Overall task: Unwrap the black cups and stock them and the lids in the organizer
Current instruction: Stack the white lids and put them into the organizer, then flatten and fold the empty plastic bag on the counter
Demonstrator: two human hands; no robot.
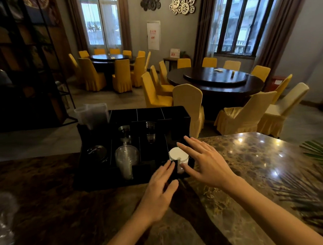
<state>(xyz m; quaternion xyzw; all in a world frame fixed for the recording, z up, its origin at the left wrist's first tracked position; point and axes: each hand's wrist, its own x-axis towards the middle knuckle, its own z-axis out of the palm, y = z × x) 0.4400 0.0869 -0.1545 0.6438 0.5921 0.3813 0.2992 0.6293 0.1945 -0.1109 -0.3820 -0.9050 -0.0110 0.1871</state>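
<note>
A black organizer [96, 180] stands on the marble counter. Its front right slot holds a white stack of lids [177, 155]. A stack of clear plastic cups [126, 160] lies in the middle slot, and dark lids [97, 152] sit in the left slot. More clear cups [150, 131] stand further back. My left hand [159, 190] rests at the organizer's front edge with fingers apart, touching the wall by the white stack. My right hand [204, 159] hovers flat over the right side of that stack, fingers spread, holding nothing. No black cups are visible.
Crumpled clear plastic wrap [2, 223] lies at the counter's left edge. A clear sleeve [93, 115] stands in the organizer's back left corner. Palm leaves [321, 156] reach in from the right. Yellow-covered chairs [189, 105] and round tables stand beyond the counter.
</note>
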